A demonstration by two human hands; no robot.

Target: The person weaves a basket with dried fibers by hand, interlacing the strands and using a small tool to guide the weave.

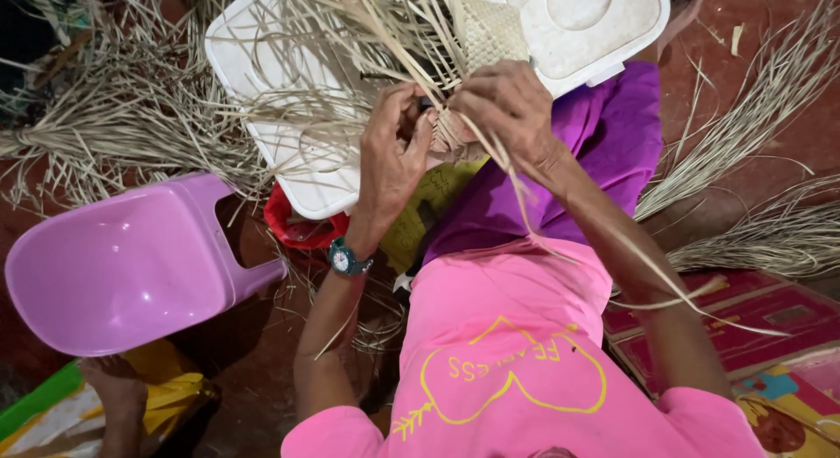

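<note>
My left hand (394, 156), with a green watch (347, 258) on its wrist, and my right hand (507, 104) meet over my lap. Both pinch a small woven piece of pale dried leaf strips (449, 130). A finished patch of the weave (494, 34) rises just above my fingers, and loose strips (350, 38) fan out from it to the upper left. One long strip (612, 248) trails down over my right forearm. My pink shirt (507, 353) fills the lower middle.
A white plastic lid (604, 25) lies under the work, on purple cloth (612, 130). A purple plastic chair (122, 265) lies tipped at left. Bundles of dried strips lie at left (105, 125) and right (752, 125). A patterned red mat (761, 322) is at lower right. Another person's leg (118, 397) is at bottom left.
</note>
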